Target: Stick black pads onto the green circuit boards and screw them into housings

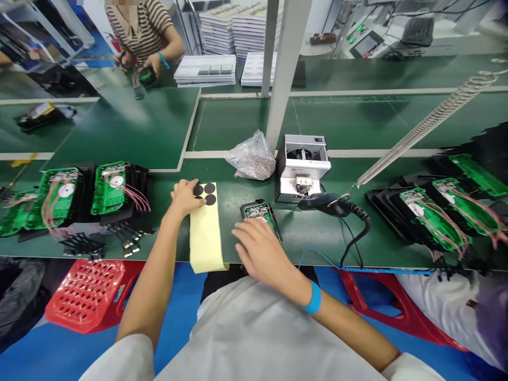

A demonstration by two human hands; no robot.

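Extends right hand (pixel 263 254), with grip loose and unclosed, over black-framed green circuit board (pixel 257 210) on green table (pixel 305 230). Farther, touches black round discs (pixel 210 199) on yellow paper strip (pixel 206 235) with left hand (pixel 183 199); cannot tell whether pinching.

I had open counter (pixel 216 173) ahead of my left fingers (pixel 189 185), up to the white strip (pixel 210 154). A narrow lane ran to their left before the wired green cases (pixel 106 198) barred passage. Ahead of my right fingers (pixel 243 233), the plastic bag (pixel 256 159) and the white machine (pixel 304 170) stood in the way; to their right, the black tool (pixel 322 204) hung from its spring (pixel 428 126).
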